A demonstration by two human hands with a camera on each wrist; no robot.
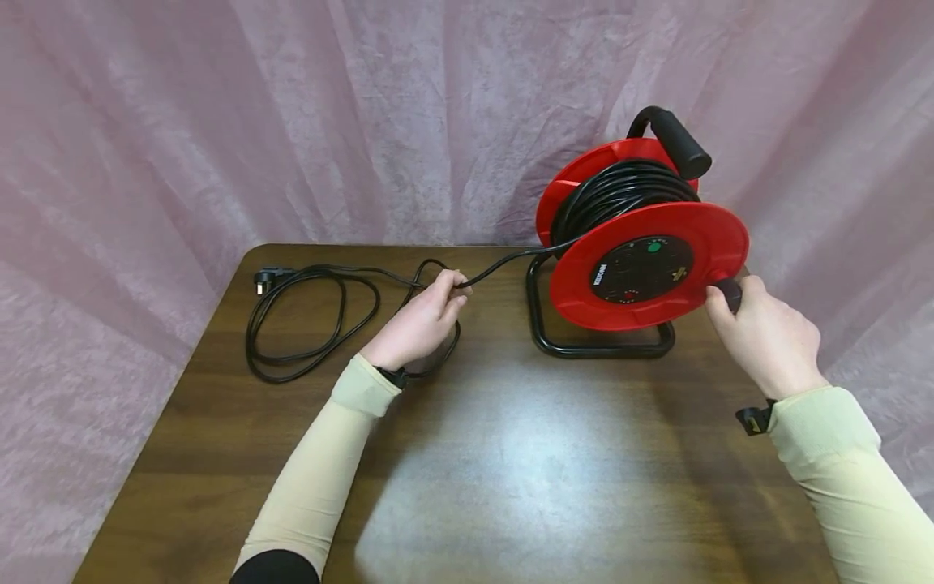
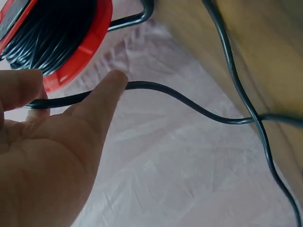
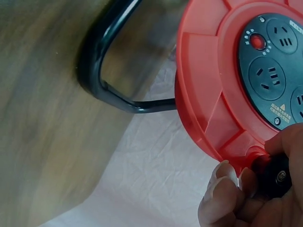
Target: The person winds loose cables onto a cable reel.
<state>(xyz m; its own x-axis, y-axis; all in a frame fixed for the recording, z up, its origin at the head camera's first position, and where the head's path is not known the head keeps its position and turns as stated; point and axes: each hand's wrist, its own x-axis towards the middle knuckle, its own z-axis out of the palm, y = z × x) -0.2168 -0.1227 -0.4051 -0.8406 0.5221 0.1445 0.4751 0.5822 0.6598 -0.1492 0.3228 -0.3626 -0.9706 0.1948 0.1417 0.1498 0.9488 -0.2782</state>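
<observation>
A red cable reel [image 1: 649, 268] stands at the back right of the table on a black tube frame [image 1: 598, 351], with black cable [image 1: 620, 191] wound on its drum. My right hand [image 1: 777, 337] grips the black crank knob [image 3: 272, 175] at the lower right of the reel's front disc. Left of the reel, my left hand [image 1: 423, 316] holds the loose black cable [image 2: 161, 88] between thumb and fingers. From that hand the cable rises slightly to the drum. Sockets [image 3: 267, 78] and a red button [image 3: 257, 41] show on the disc's dark panel.
Loose cable loops [image 1: 314, 357] lie on the left of the wooden table [image 1: 525, 470], with a black plug [image 1: 266, 280] at their end. A pink curtain [image 1: 365, 122] hangs behind. The reel's black carrying handle [image 1: 679, 142] sticks up at the top.
</observation>
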